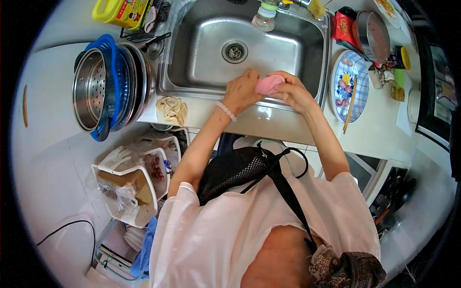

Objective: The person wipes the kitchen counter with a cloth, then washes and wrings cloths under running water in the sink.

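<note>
Over the front rim of the steel sink, both hands meet at a small folded pink cloth. My right hand is closed on it, with thumb and fingers pinching its right side. My left hand, below which a bracelet of pale beads circles the wrist, is curled against the cloth's left side. Its fingertips are partly hidden, so its hold is less plain. A crumpled cream cloth lies on the counter left of the sink.
Stacked steel pots and a blue colander stand left. A bottle is by the faucet. At right are a checkered oval plate, chopsticks and a round pan. White bins sit below left.
</note>
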`<action>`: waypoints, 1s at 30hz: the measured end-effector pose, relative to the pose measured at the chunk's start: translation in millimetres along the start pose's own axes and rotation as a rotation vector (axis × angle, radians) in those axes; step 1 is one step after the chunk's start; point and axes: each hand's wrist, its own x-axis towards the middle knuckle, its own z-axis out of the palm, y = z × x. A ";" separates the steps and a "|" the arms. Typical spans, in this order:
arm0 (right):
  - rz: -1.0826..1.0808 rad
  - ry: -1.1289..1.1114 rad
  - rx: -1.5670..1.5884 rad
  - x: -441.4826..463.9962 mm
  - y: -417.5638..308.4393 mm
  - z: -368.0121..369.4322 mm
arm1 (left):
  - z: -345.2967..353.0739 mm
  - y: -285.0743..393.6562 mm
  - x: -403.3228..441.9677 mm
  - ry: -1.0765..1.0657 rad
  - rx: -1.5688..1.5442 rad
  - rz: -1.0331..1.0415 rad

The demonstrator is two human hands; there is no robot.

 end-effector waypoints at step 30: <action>-0.543 0.357 -0.783 -41.5 -26.3 -7.4 | 6.9 34.2 -1.4 -0.349 -1.107 -0.425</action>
